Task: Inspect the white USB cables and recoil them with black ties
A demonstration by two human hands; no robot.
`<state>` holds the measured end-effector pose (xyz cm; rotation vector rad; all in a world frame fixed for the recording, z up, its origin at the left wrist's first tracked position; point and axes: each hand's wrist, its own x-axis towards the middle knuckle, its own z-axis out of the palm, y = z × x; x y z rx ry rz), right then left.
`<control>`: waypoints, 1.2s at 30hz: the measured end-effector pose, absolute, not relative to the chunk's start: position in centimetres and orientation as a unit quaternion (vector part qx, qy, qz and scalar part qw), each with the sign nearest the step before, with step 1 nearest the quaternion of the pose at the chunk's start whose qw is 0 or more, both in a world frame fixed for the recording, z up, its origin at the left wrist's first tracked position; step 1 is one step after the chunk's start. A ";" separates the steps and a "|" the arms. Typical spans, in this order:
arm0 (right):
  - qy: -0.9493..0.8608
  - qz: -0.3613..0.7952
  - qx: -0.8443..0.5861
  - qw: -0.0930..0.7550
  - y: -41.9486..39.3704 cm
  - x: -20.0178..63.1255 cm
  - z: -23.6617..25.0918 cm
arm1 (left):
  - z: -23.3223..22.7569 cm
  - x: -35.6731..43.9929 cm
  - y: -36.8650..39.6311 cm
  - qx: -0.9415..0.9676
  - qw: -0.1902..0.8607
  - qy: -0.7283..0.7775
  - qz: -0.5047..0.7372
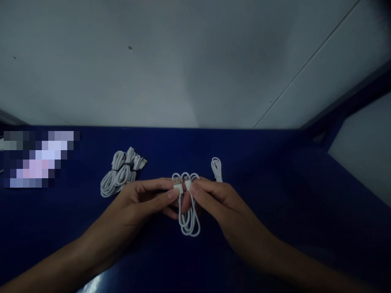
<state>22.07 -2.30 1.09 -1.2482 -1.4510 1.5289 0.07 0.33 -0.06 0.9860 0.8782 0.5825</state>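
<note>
Between my two hands, a white USB cable (pixel 189 224) is held up in folded loops over the blue table. My left hand (pixel 143 199) pinches it beside the USB plug, which shows an orange mark inside its metal end. The thumb and fingers of my right hand (pixel 216 195) close on the other plug, a small distance to the right. The loops hang below the fingertips, and a few bends stick up above them. Part of the cable is hidden behind my fingers.
Several bundled white cables (pixel 117 175) lie on the blue table (pixel 171 142) beyond my left hand. Another coiled white cable (pixel 216 167) is behind my right hand. A pixelated bright object (pixel 42 158) is at the far left. A pale wall (pixel 152 81) rises behind the table.
</note>
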 end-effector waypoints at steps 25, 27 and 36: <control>-0.543 0.596 -0.480 0.345 -2.0 22.2 1.0 | -0.1 0.4 0.7 0.446 0.749 0.416 0.259; -0.542 0.600 -0.477 0.345 -2.0 22.2 0.9 | -0.1 0.4 0.8 0.444 0.752 0.414 0.255; -0.554 0.585 -0.477 0.352 -2.1 22.1 0.9 | 0.0 0.5 0.6 0.449 0.750 0.409 0.264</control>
